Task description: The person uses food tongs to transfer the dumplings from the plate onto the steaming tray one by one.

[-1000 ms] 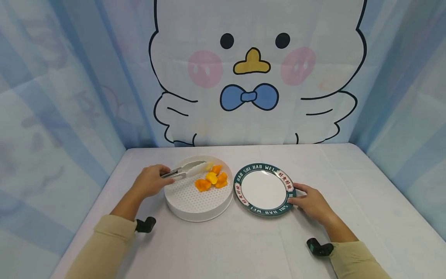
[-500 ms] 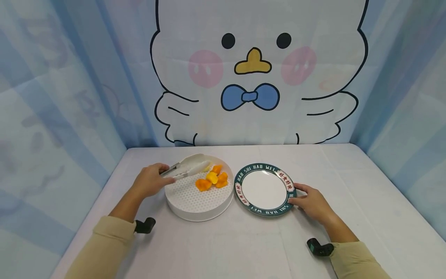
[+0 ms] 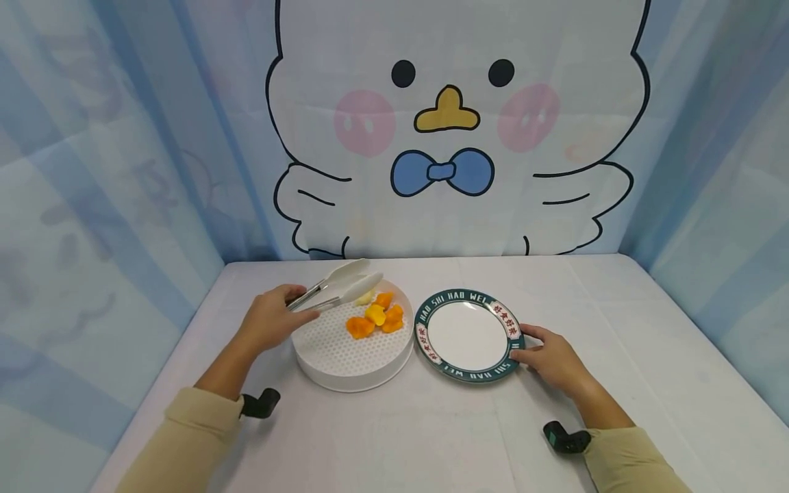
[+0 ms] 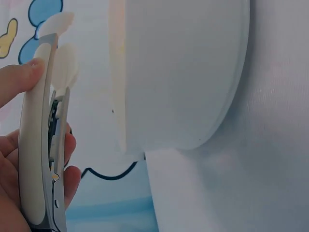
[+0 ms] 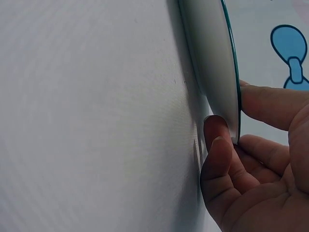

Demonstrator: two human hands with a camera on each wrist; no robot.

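My left hand (image 3: 269, 318) grips a pair of tongs (image 3: 359, 288) with pale heads. Their arms stand apart, heads above the back of a round white container (image 3: 327, 349) with a dimpled top. The left wrist view shows the thumb on one pale handle (image 4: 33, 145) and fingers round the other. On the dimpled top lie several orange pieces (image 3: 359, 327), a yellow piece (image 3: 374, 314) and a pale yellow piece (image 3: 366, 298) under the tong heads. My right hand (image 3: 555, 359) pinches the right rim of a white plate (image 3: 466, 335) with a green lettered border; fingers reach under it.
Both things stand side by side on a white-covered table (image 3: 394, 445). Behind the table hangs a curtain (image 3: 444, 219) with a cartoon bird; more blue curtain (image 3: 92, 205) closes off the sides. Each wrist wears a small black device (image 3: 566, 438).
My left hand has raised the tongs slightly; their heads have spread and moved up toward the container's back edge. The pale yellow piece shows more clearly. My right hand and the plate stay put.
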